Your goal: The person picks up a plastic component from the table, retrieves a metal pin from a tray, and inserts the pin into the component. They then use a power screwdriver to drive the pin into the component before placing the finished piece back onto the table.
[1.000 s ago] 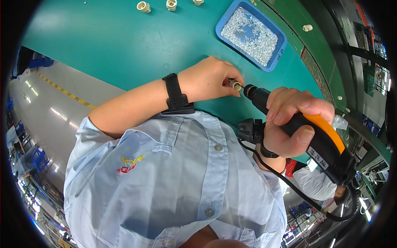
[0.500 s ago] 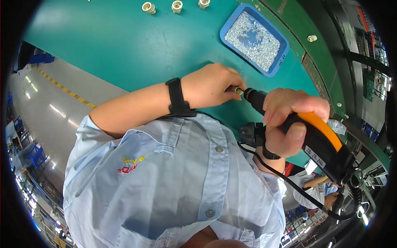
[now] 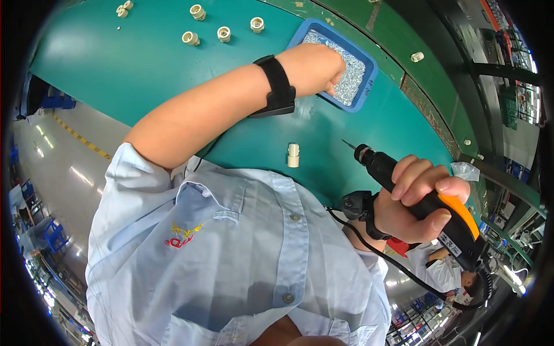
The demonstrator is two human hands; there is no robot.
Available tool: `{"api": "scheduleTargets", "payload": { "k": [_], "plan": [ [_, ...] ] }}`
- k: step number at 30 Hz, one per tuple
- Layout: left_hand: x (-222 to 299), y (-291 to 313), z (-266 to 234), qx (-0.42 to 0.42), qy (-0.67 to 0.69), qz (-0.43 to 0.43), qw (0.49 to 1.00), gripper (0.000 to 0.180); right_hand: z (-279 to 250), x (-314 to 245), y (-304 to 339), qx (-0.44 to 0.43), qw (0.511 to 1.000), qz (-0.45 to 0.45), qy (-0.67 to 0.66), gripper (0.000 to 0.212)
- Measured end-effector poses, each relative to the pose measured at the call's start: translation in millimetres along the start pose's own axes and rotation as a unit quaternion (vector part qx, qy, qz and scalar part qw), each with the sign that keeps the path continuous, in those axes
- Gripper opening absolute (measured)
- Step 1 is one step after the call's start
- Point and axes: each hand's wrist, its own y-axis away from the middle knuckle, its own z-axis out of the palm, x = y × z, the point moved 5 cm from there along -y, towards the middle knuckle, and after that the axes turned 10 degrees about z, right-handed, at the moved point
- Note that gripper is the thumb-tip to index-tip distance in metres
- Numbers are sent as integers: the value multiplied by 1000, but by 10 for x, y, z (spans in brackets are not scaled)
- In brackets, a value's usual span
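Observation:
My left hand [image 3: 316,68] reaches over the blue tray [image 3: 371,86], its fingers bent down into the small silvery screws [image 3: 351,81]. The fingers look closed together, but their tips are partly hidden, so I cannot make out what is between them. My right hand [image 3: 424,199] is wrapped round a black and orange electric screwdriver [image 3: 381,167]. The driver's thin bit points up and left, apart from any part. On the table close to my body, a cream plastic fitting [image 3: 294,155] stands by itself between my two hands.
Several similar cream fittings [image 3: 224,34] stand toward the far left, with a few small cream pieces [image 3: 123,8] beyond. A black cable [image 3: 398,248] hangs from the driver past my right wrist. A clear plastic bag [image 3: 465,171] lies at the table's right edge.
My left hand has let go of the cream fitting and moved up into the tray. The screwdriver has drawn back from the fitting, still in my right hand.

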Motion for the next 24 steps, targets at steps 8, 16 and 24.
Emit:
{"api": "scheduleTargets", "payload": {
  "k": [8, 16, 24],
  "plan": [
    [-43, 27, -16, 101, 67, 38, 992, 12, -108, -10, -21, 30, 1000, 0, 3, 33],
    [139, 286, -65, 163, 190, 14, 968, 11, -125, -118, -100, 3, 998, -28, -57, 39],
    [361, 695, 69, 145, 264, -10, 953, 11, 106, -72, -171, -49, 994, -11, -97, 40]
  ]
}}
